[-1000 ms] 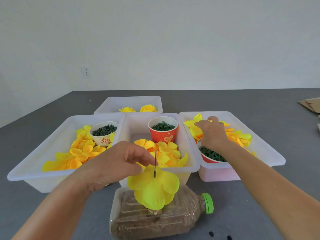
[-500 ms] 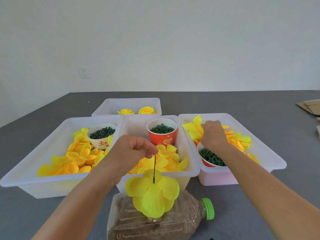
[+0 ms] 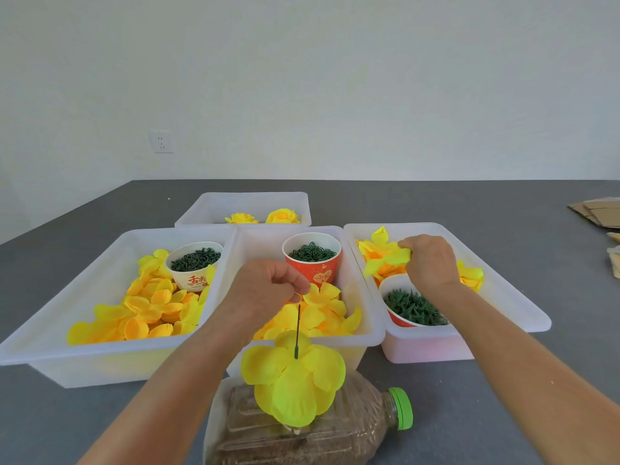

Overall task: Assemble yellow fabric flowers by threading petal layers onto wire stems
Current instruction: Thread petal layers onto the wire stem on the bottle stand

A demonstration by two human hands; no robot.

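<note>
Grey table [image 3: 503, 209], left hand [image 3: 265, 293] pinching stem [image 3: 297, 330]

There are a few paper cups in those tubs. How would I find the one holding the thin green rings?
Start at the middle white tub of the front row of three. At its far end stands a red paper cup. Unlike the white cup in the left tub, it is red all over, and its green filling is looped rings.

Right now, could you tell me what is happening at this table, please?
A person is building a yellow fabric flower. The left hand pinches the top of a thin wire stem that already carries a petal layer, above a bottle lying on its side. The right hand reaches into the right bin and grips a yellow petal piece.
</note>
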